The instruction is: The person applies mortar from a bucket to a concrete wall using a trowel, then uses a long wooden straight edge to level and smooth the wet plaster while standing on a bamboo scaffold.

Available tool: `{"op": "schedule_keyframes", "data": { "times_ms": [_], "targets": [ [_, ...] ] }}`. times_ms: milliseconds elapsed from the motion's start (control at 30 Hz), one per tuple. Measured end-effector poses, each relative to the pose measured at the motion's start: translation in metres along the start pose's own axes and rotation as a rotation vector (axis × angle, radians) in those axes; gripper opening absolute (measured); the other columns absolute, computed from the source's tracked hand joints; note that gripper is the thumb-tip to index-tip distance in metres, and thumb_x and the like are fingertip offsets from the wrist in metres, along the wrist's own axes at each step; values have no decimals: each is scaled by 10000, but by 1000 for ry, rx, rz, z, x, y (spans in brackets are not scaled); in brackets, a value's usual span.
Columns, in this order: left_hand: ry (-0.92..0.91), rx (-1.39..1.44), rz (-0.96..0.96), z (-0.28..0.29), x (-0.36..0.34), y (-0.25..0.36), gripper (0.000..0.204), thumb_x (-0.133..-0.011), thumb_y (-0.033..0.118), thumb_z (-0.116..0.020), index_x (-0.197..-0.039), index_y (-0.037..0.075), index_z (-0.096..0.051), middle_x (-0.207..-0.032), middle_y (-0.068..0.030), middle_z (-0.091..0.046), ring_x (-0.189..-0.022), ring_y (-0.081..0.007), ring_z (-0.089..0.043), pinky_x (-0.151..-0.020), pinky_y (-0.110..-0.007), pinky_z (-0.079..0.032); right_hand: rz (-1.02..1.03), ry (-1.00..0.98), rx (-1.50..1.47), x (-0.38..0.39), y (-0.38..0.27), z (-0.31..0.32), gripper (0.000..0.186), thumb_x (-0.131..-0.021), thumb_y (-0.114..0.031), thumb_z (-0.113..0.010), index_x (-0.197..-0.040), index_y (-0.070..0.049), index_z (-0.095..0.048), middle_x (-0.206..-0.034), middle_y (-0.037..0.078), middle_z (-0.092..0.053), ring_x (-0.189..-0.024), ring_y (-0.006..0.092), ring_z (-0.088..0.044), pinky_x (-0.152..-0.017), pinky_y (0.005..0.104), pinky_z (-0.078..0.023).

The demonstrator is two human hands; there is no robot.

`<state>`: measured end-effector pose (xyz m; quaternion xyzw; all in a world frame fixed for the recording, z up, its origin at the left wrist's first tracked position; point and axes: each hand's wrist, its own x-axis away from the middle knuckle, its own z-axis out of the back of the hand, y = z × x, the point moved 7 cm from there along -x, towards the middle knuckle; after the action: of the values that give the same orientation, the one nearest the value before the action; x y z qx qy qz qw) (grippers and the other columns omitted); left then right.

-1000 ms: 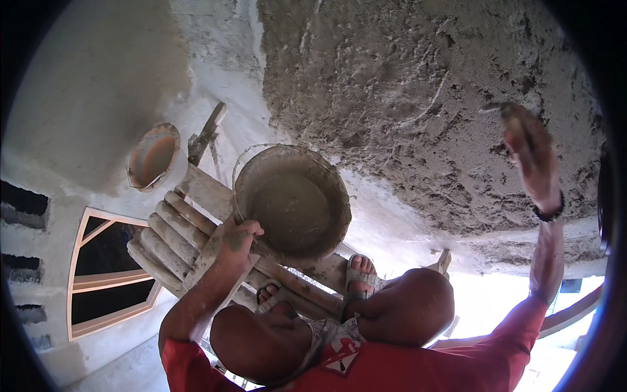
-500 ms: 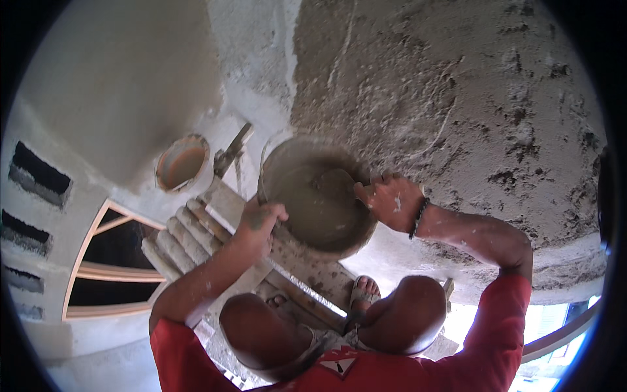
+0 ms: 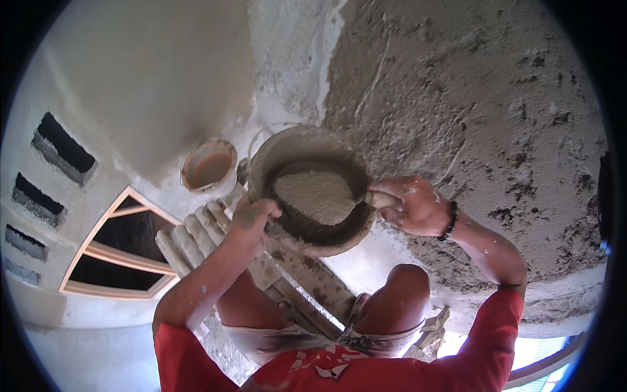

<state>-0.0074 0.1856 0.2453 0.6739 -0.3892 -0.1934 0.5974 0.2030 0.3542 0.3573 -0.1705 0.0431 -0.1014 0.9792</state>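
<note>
A round, mortar-smeared bucket (image 3: 286, 149) with a thin wire handle stands before me. My left hand (image 3: 251, 221) grips its near-left rim, thumb over the edge. On the opposite side my right hand (image 3: 421, 206), with a dark beaded bracelet at the wrist, is closed around the pale handle of a trowel (image 3: 380, 200). A heap of wet grey mortar (image 3: 315, 195) covers the trowel's blade, which lies level within the bucket's mouth. The mortar hides the blade's outline.
A smaller bucket (image 3: 210, 167) stands beyond my left hand. Wooden planks (image 3: 312, 277) lie under my feet, near several pale rounded poles (image 3: 199, 232). A roughly plastered wall (image 3: 477, 124) rises right; a wooden window frame (image 3: 124, 253) and vent openings (image 3: 64, 147) are left.
The trowel has come up from inside the bucket with a heap of mortar on it. My right hand has shifted slightly right. The left hand stays on the rim; the view has shifted.
</note>
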Motion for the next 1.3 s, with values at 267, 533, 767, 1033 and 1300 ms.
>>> {"op": "schedule_keyframes", "data": {
  "times_ms": [267, 533, 767, 1033, 1300],
  "targets": [
    [33, 111, -79, 16, 6, -8, 154, -765, 70, -565, -915, 38, -564, -782, -28, -568, -703, -112, -532, -504, -219, -407, 151, 46, -110, 4, -41, 117, 319, -847, -202, -638, -1097, -17, -568, -852, 118, -662, -715, 207, -659, -605, 290, -557],
    [100, 170, 179, 0, -5, -59, 348, -646, -3, -626, -981, 38, -542, -780, -31, -572, -744, -140, -540, -627, -259, -417, -227, 603, 339, 48, 72, 273, 285, -945, -264, -502, -1117, -57, -596, -720, 30, -599, -567, 63, -537, -438, 169, -434],
    [120, 196, 206, -8, 2, -78, 245, -702, 17, -597, -943, 34, -558, -752, -41, -590, -684, -131, -541, -567, -272, -420, 17, 112, 407, -2, 27, 143, 391, -945, -444, -436, -1032, -108, -617, -859, 49, -645, -575, 117, -581, -431, 231, -457],
    [154, 146, 95, -7, -4, -88, 201, -741, 39, -538, -941, 42, -548, -710, -34, -576, -569, -113, -490, -444, -267, -349, 16, -122, 875, -26, 10, -62, 298, -824, -193, -530, -1101, -85, -558, -981, 154, -620, -941, 315, -605, -727, 389, -520],
    [234, 50, 119, 0, 2, -68, 225, -717, -24, -498, -938, 14, -515, -711, -30, -547, -647, -121, -508, -609, -261, -422, 66, -230, 229, -34, 33, -141, 280, -792, -146, -574, -1068, -98, -583, -875, 115, -647, -827, 318, -629, -699, 409, -522]
  ]
}}
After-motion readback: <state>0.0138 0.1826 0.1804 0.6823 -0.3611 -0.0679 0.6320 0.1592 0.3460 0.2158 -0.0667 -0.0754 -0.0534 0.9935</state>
